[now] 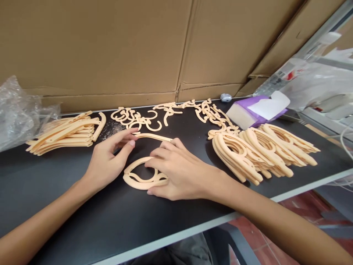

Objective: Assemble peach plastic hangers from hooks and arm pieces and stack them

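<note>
My right hand [179, 171] is closed over a folded beige plastic hanger [138, 184], its thumb on the near edge and its fingers over the top. Part of that hanger is hidden under the palm. Just beyond it lies a slim curved hanger arm [153, 136], which reaches from my left fingertips to the fingers of my right hand. My left hand [114, 154] has its thumb and fingers drawn together at the left end of this arm; the exact contact is partly hidden.
Loose hanger hooks [138, 119] and more small curved pieces [213, 116] lie along the back. Hanger arms [66, 134] are piled at left beside clear plastic wrap [19, 114]. Folded hangers [264, 152] are stacked at right, near a purple tissue pack [256, 110]. Cardboard [110, 48] stands behind the black table [116, 224].
</note>
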### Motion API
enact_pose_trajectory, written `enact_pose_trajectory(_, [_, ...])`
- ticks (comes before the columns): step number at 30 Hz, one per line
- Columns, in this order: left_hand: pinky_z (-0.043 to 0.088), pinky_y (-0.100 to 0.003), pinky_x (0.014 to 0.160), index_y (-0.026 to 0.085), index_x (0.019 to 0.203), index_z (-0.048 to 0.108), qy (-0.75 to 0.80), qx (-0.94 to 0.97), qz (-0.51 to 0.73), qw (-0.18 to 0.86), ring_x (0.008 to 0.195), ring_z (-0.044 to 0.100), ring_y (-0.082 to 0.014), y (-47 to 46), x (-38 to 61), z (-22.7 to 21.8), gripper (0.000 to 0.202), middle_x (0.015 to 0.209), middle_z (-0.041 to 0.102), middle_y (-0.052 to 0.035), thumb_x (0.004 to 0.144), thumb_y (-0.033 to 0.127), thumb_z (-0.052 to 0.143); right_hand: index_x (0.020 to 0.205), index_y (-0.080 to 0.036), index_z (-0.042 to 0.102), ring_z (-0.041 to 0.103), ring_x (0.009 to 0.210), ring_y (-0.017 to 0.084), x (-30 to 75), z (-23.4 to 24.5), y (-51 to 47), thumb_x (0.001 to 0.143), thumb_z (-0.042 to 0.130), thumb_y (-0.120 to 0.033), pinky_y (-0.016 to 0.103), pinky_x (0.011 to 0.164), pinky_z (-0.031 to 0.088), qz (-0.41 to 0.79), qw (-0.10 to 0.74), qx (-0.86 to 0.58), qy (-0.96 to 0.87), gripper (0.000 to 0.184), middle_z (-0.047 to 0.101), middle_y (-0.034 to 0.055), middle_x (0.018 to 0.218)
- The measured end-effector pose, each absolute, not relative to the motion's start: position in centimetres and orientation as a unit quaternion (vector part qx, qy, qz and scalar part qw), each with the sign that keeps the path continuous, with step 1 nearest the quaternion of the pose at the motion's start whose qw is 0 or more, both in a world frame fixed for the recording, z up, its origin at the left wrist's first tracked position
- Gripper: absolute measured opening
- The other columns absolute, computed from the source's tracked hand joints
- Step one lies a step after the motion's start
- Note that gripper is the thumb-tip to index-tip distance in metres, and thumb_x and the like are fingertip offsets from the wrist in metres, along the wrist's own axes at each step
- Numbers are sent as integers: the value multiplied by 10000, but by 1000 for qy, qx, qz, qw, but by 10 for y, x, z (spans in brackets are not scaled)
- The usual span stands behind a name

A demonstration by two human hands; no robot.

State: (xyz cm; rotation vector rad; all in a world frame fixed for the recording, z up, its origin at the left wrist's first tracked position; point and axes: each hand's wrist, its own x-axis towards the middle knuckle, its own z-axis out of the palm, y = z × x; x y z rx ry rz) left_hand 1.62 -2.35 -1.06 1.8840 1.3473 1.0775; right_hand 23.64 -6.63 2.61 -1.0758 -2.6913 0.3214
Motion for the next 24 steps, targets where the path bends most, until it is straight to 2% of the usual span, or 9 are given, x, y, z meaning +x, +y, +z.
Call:
enact_pose_trajectory(4, [551,-422,1043,237,1279,675,500,704,399,307,1019,721,-227,-22,15,-13,420,1126,758,-58,909,433,644,1179,-168,718,604,960,280,250,34,-83,807,779,-469,444,920,400,82,112,-406,-903,483,731,97,987])
enact_pose_trajectory(7, [550,-423,1042,230,1246,683,501,707,392,308,1028,720,-231,-21,14,-15,406,1122,760,-61,904,446,647,1209,-180,693,611,935,259,272,31,-105,819,778,-440,416,872,411,68,154,-450,-877,476,737,70,984])
enact_pose_trajectory(11, [545,-414,1036,230,1196,704,515,711,376,296,1031,718,-228,-21,14,-15,361,1131,759,-54,897,426,655,1135,-163,688,623,903,256,299,14,-139,844,761,-434,430,851,433,13,217,-495,-841,404,745,82,1022])
enact_pose_trajectory(15, [538,-414,1028,223,1170,713,520,723,362,275,1011,716,-219,-23,16,-13,322,1103,761,-44,894,381,663,1138,-162,669,608,1020,280,311,-3,-160,837,783,-375,459,919,466,9,246,-526,-814,386,725,115,1164])
enact_pose_trajectory(20, [551,-395,996,225,1172,709,516,733,358,261,974,717,-204,-24,17,-13,309,1048,761,-34,897,355,651,1190,-136,645,595,1161,324,315,-10,-160,841,776,-369,480,1003,469,-44,264,-536,-801,439,732,138,1109])
enact_pose_trajectory(24, [555,-378,977,225,1156,710,504,745,359,247,945,715,-199,-24,17,-13,305,1021,755,-33,888,356,649,1151,-161,651,631,1150,350,317,-12,-155,870,738,-406,509,977,432,-108,239,-570,-778,383,745,130,1097])
